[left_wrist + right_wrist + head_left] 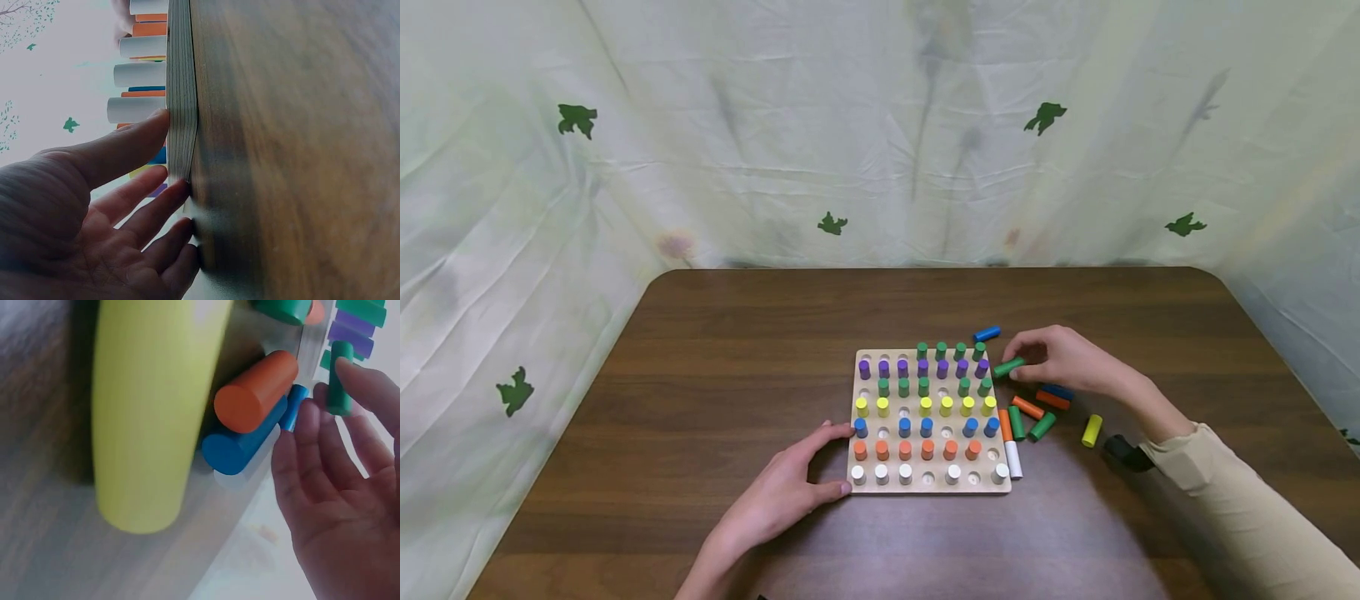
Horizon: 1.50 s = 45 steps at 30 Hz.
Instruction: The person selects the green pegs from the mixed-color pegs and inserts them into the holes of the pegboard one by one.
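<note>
A pale wooden pegboard point(917, 493) carries rows of coloured pegs, with some bare holes among them. My left hand point(786, 479) lies at the board's left side, thumb and index finger touching its edge; the left wrist view shows the fingers point(165, 200) loosely extended there. Just off the board's upper right corner, my right hand point(1060, 362) pinches a green peg point(1008, 367) between thumb and fingers. The right wrist view shows that green peg point(339, 378) held near the fingertips, with a large yellow peg point(156, 419) close to the camera.
Loose pegs lie right of the board: a white one point(1013, 460), orange ones point(1027, 407), green ones point(1042, 427) and a yellow one point(1092, 431). A blue peg point(987, 333) rests behind the board's corner. Patterned cloth point(880, 125) hangs behind the brown table point(737, 333).
</note>
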Motion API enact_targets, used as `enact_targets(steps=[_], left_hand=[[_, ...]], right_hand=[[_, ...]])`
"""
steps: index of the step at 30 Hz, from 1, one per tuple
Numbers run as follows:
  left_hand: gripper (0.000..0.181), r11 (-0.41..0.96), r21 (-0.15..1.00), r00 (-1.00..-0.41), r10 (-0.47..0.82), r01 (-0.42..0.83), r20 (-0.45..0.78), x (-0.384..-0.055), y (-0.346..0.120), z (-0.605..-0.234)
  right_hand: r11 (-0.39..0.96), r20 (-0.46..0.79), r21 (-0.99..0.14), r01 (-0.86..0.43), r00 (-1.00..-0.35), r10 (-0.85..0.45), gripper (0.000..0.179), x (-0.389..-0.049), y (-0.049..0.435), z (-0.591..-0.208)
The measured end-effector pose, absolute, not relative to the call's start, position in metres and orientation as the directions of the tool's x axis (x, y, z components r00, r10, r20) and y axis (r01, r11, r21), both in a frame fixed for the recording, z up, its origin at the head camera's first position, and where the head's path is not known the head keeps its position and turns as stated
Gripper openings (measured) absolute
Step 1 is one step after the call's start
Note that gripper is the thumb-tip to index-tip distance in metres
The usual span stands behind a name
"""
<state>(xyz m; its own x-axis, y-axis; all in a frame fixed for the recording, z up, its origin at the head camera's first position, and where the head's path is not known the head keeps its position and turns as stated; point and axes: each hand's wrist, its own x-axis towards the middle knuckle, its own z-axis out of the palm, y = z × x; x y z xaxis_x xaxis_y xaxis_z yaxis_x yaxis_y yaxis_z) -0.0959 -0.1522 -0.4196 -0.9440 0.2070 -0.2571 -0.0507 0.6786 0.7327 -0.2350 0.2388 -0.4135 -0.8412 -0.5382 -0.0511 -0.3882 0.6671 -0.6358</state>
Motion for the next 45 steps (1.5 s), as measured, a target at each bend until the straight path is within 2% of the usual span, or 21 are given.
enact_targets(steps=[7,12,27,34,41,45], left_hand=[[0.059,0.674,0.737,-0.945,0.206,-0.052,-0.255,-0.095,-0.153,-0.420],[0.058,0.669,0.742,-0.947,0.209,-0.044,-0.245,-0.095,-0.153,-0.420],[0.059,0.653,0.756,-0.949,0.213,-0.040,-0.234,-0.094,-0.154,-0.418],[0.059,0.654,0.756,-0.950,0.213,-0.036,-0.229,-0.094,-0.153,-0.418],[0.058,0.659,0.751,-0.950,0.211,-0.035,-0.229,-0.094,-0.153,-0.417],[0.058,0.654,0.756,-0.950,0.214,-0.032,-0.226,-0.093,-0.153,-0.417]], right_hand=[[0.616,0.019,-0.701,-0.359,-0.873,-0.487,0.016,-0.233,0.240,-0.410],[0.568,0.064,-0.736,-0.368,-0.874,-0.483,0.020,-0.233,0.240,-0.406],[0.445,0.142,-0.782,-0.436,-0.820,-0.554,0.023,-0.235,0.222,-0.394],[0.435,0.128,-0.793,-0.427,-0.814,-0.566,0.030,-0.236,0.211,-0.387],[0.427,0.185,-0.746,-0.512,-0.774,-0.605,0.029,-0.242,0.195,-0.378],[0.428,0.177,-0.748,-0.507,-0.774,-0.608,0.032,-0.244,0.184,-0.373]])
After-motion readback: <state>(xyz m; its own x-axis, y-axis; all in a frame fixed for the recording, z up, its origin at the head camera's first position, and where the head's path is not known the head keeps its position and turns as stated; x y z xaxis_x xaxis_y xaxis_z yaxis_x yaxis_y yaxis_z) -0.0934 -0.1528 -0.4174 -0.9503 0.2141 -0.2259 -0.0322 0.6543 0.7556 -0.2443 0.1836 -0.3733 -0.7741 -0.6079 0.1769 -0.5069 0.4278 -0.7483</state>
